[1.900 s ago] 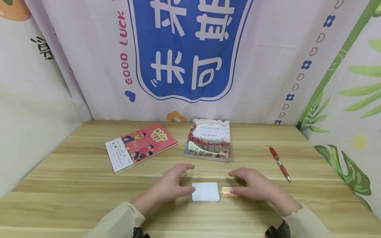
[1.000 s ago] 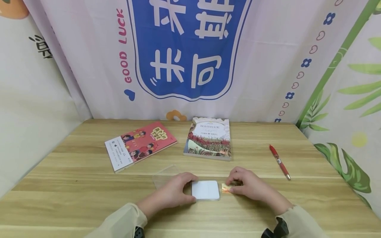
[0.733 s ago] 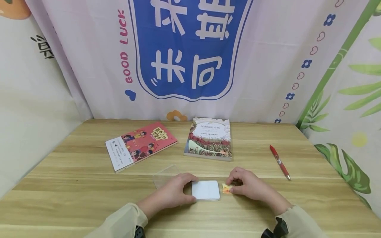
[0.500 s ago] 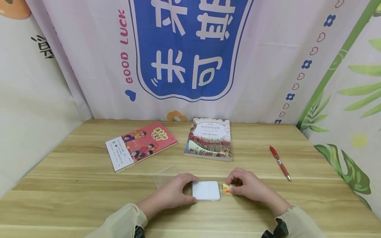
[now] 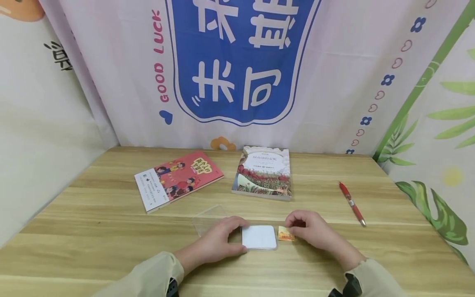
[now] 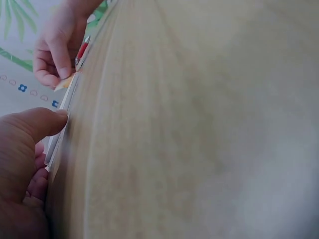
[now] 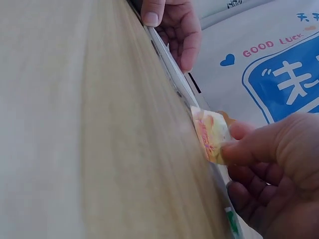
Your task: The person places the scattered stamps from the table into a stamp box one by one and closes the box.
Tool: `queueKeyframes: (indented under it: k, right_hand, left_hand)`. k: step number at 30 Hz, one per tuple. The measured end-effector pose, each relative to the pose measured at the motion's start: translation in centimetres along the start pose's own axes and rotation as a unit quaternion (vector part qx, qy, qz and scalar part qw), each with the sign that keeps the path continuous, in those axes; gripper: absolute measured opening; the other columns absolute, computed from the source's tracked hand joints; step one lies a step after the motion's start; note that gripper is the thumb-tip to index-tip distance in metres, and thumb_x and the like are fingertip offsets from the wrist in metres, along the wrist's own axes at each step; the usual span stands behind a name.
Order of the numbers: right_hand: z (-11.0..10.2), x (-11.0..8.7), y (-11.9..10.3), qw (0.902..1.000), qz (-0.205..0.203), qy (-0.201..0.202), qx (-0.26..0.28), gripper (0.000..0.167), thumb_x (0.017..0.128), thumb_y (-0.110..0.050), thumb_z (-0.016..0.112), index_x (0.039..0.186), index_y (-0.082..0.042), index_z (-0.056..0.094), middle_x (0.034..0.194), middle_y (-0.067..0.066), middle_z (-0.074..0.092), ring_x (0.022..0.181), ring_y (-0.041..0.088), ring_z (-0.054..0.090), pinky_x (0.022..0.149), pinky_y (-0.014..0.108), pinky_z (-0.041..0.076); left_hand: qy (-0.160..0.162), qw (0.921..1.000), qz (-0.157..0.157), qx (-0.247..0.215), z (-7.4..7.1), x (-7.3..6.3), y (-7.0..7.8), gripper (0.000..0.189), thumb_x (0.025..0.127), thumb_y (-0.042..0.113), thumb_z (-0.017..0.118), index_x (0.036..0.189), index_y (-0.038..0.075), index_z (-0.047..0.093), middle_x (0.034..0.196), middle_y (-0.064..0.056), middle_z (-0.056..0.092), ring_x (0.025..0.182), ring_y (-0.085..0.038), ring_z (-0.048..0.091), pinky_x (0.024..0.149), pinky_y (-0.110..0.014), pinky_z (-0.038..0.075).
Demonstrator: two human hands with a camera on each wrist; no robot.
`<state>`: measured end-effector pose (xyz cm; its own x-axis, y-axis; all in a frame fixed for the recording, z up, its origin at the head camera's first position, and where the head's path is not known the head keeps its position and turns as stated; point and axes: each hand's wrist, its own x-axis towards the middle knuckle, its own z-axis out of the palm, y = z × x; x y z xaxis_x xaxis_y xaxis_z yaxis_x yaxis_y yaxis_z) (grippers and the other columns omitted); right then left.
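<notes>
A flat white rectangular block in a clear shallow case (image 5: 259, 237) lies on the wooden table in front of me. My left hand (image 5: 219, 239) grips its left end, thumb at the near corner and fingers at the far one. To the right of the case, my right hand (image 5: 311, 229) pinches a small yellow-orange printed paper slip (image 5: 285, 234) between thumb and forefinger. In the right wrist view the slip (image 7: 210, 134) stands tilted, with its free end beside the case. A clear plastic lid (image 5: 208, 218) lies behind my left hand, partly hidden by it.
On the table (image 5: 111, 255), a red book (image 5: 179, 179) lies at the back left and a second illustrated book (image 5: 262, 173) at back centre. A red pen (image 5: 351, 204) is on the right. A printed curtain (image 5: 130, 82) hangs behind the table.
My left hand has come down and gripped the case's left end. My right hand has closed its fingertips on the paper slip and tilted it. The head view has shifted slightly.
</notes>
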<state>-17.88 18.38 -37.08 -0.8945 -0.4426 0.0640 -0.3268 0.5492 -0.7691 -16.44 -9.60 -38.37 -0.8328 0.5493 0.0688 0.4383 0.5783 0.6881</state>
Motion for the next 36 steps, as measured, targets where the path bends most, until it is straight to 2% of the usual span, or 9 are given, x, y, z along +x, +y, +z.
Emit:
queueKeyframes:
  k: [7, 11, 23, 30, 36]
  right_hand:
    - [-1.0, 0.1, -1.3, 0.9993, 0.025, -0.02, 0.018, 0.01, 0.086, -0.003, 0.058, 0.09, -0.008, 0.065, 0.088, 0.003, 0.062, 0.078, 0.016, 0.054, 0.067, 0.024, 0.049]
    - [-1.1, 0.4, -2.0, 0.9979, 0.024, -0.043, 0.043, 0.011, 0.087, -0.002, 0.056, 0.092, -0.006, 0.065, 0.091, 0.005, 0.062, 0.079, 0.017, 0.053, 0.067, 0.025, 0.05]
    - [0.6, 1.6, -3.3, 0.989, 0.013, -0.085, 0.12, 0.012, 0.085, 0.0, 0.057, 0.094, 0.003, 0.064, 0.091, 0.008, 0.061, 0.083, 0.017, 0.052, 0.072, 0.023, 0.049]
    - [1.6, 2.3, -3.8, 0.9895, 0.017, -0.092, 0.111, 0.012, 0.083, 0.0, 0.058, 0.093, 0.0, 0.065, 0.089, 0.006, 0.062, 0.083, 0.018, 0.053, 0.072, 0.024, 0.049]
    - [2.5, 2.8, -4.1, 0.993, 0.013, -0.08, 0.086, 0.011, 0.081, 0.001, 0.059, 0.09, -0.002, 0.066, 0.087, 0.004, 0.063, 0.081, 0.017, 0.053, 0.071, 0.023, 0.048]
  left_hand:
    - [-0.003, 0.9999, -0.01, -0.002, 0.2, -0.1, -0.1, 0.049, 0.077, 0.027, 0.073, 0.123, 0.016, 0.057, 0.127, -0.001, 0.055, 0.12, -0.02, 0.048, 0.103, -0.042, 0.038]
    - [-0.003, 0.9999, -0.008, -0.008, 0.2, 0.0, -0.1, 0.05, 0.078, 0.028, 0.073, 0.123, 0.016, 0.057, 0.128, -0.002, 0.055, 0.121, -0.021, 0.048, 0.103, -0.043, 0.038]
    - [-0.004, 0.9997, -0.019, -0.016, 0.3, 0.0, 0.0, 0.051, 0.077, 0.028, 0.073, 0.123, 0.017, 0.057, 0.127, 0.002, 0.055, 0.121, -0.018, 0.048, 0.104, -0.04, 0.038]
    - [-0.008, 0.9993, -0.032, -0.02, 0.1, 0.0, 0.0, 0.052, 0.077, 0.03, 0.073, 0.124, 0.018, 0.056, 0.129, 0.002, 0.054, 0.122, -0.018, 0.047, 0.105, -0.041, 0.036]
    - [-0.004, 0.9994, -0.03, -0.02, 0.0, -0.1, 0.0, 0.053, 0.076, 0.029, 0.074, 0.124, 0.017, 0.056, 0.127, 0.003, 0.055, 0.122, -0.018, 0.047, 0.105, -0.041, 0.037]
